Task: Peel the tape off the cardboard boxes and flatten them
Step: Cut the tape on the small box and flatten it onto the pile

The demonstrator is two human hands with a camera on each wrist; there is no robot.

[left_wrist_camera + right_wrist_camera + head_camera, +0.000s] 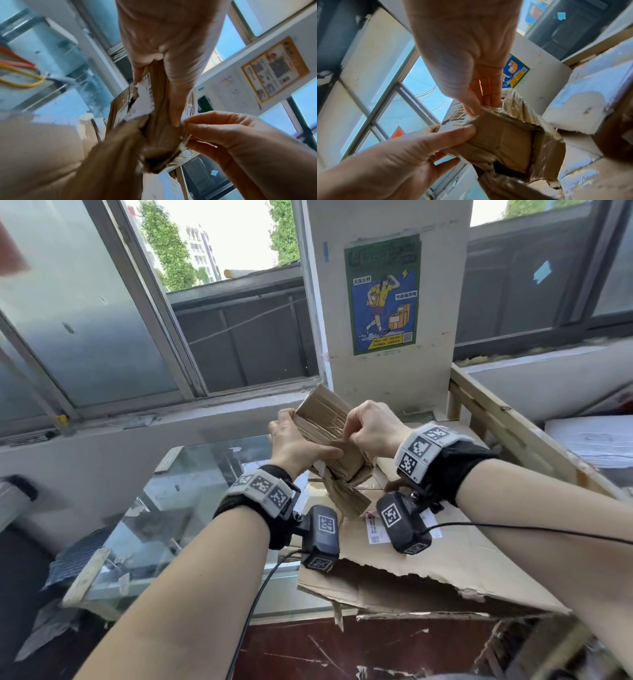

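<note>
I hold a small brown cardboard box (325, 419) in the air over the table, its sides wrapped in shiny clear tape (513, 108). My left hand (308, 440) grips the box from the left, with the thumb (175, 97) lying across its near face and the fingers behind. A torn white shipping label (144, 100) shows on the box. My right hand (349, 436) is at the box's right edge, where thumb and fingers (476, 108) pinch a loose edge of tape. One end flap (508, 146) hangs part open and crumpled.
A flattened cardboard sheet (438, 563) with a white label lies under my hands on a glass-topped table (178, 508). A wooden frame (496, 419) stands at the right. Behind are the window sill (171, 419) and a pillar with a poster (383, 292).
</note>
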